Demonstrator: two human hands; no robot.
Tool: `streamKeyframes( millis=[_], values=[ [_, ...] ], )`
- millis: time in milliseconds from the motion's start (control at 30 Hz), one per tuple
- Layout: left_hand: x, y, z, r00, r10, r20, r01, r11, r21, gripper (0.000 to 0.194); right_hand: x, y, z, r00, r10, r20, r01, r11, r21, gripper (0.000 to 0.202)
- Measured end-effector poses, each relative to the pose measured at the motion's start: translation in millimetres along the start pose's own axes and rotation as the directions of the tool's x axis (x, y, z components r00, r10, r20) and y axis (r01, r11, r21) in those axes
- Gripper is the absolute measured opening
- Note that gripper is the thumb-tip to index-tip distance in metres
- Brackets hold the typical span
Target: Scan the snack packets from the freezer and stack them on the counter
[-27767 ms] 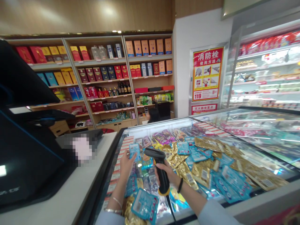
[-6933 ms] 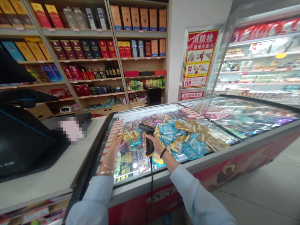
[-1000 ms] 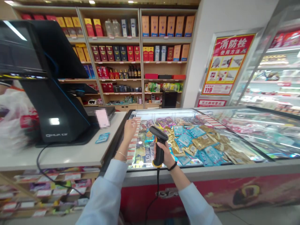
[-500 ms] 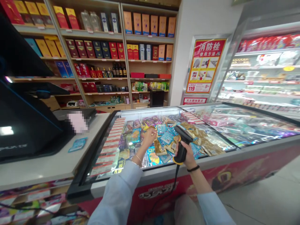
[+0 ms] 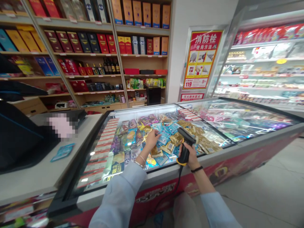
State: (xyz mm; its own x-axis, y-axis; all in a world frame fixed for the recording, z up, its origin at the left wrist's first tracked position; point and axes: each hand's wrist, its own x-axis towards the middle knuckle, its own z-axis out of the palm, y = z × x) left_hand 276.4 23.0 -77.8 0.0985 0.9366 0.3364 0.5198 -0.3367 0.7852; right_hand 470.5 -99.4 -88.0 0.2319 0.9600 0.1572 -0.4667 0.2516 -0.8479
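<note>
My right hand [image 5: 190, 155] is wrapped round the grip of a black-and-yellow barcode scanner [image 5: 186, 139], which hangs its cable down the freezer front. My left hand [image 5: 152, 139] is over the heap of packets, thumb and fingertips pinched together at the edge of a blue packet [image 5: 163, 138]. Whether the fingertips grip that packet or something smaller, I cannot make out. Gold packets [image 5: 176, 138] lie between the hands and below the scanner. All these packets sit on or behind the glass top of a chest freezer [image 5: 95, 193].
To the left, a counter [image 5: 42, 183] carries a black checkout machine [image 5: 19, 139] and a single blue packet [image 5: 63, 152]. Shelves of boxed bottles [image 5: 85, 42] stand behind the freezer. A lit open fridge [image 5: 258, 69] is at the right, beside a red-and-yellow poster [image 5: 203, 60].
My left hand has shifted slightly right, onto the blue packets. A gold packet shows beside the scanner where blue ones lay. The view has turned a little; the scanner stays in my right hand.
</note>
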Motion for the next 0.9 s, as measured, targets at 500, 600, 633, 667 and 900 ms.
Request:
streamKeyframes(
  millis=[500,600,633,667,900],
  values=[
    [1.3,1.3,-7.0,0.997,0.020,0.073,-0.018,1.000,-0.026,0.034,-1.4,-0.3,0.5,1.000,0.017,-0.018,-0.017,1.000,-0.015,0.041],
    [2.6,3.3,-9.1,0.996,0.021,0.085,-0.017,0.999,-0.049,0.032,-1.9,-0.6,0.5,1.000,0.004,-0.005,-0.004,1.000,-0.012,0.040],
    [2.9,3.9,-9.6,0.997,0.023,0.074,-0.019,0.998,-0.053,0.031,-1.9,-0.5,0.3,1.000,-0.003,-0.001,0.003,1.000,-0.010,0.040],
    [3.2,4.4,-10.0,0.998,0.025,0.052,-0.022,0.998,-0.057,0.031,-2.0,-0.2,0.1,1.000,-0.009,0.002,0.009,1.000,-0.009,0.039],
    [6.5,2.7,-7.0,0.991,-0.120,-0.059,0.090,0.927,-0.364,0.035,-3.1,-0.4,0.5,1.000,-0.014,-0.009,0.013,1.000,-0.010,0.040]
  ],
)
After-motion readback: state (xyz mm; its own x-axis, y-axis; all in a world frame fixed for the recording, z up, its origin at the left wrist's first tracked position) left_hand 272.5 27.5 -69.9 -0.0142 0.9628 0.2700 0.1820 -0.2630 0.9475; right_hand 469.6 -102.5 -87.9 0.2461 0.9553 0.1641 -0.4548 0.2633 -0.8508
